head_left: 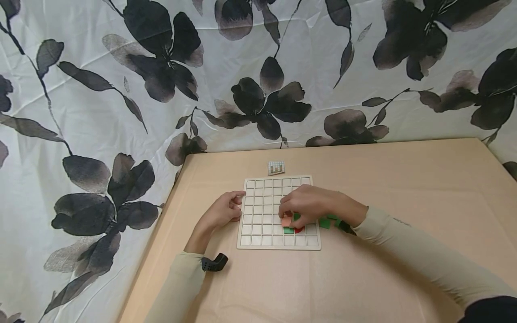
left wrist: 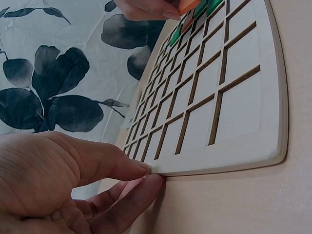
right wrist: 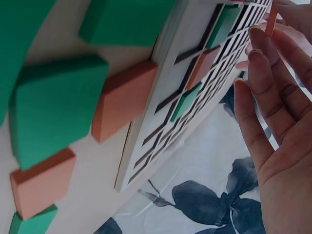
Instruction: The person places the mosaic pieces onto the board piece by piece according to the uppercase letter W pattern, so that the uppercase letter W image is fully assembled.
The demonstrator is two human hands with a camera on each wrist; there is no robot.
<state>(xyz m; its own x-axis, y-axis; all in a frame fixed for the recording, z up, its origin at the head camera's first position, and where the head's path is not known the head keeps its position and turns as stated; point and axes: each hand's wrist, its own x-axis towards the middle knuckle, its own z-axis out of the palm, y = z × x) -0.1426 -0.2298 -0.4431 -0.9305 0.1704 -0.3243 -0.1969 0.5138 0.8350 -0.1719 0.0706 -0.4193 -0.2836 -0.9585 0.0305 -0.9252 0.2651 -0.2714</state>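
A white grid board [head_left: 278, 247] with dark grooves in its lattice lies on the table. My left hand [head_left: 222, 208] is at its left edge, where the thumb and fingertips [left wrist: 139, 168] pinch the rim. Over the board's right half, my right hand [head_left: 304, 204] pinches a small orange tile [right wrist: 272, 20] between thumb and fingers. Below that hand, a green tile [head_left: 288, 230] and a red tile [head_left: 299, 230] show on the grid. The right wrist view also has an orange tile [right wrist: 202, 68] seated between green ones in the grid.
Loose green tiles [head_left: 324, 223] and orange tiles [right wrist: 124, 100] lie on the table just right of the board, partly under the right forearm. A small card with a grid picture [head_left: 276, 168] sits behind the board. Flower-printed cloth [head_left: 258, 67] hangs beyond the table [head_left: 404, 188].
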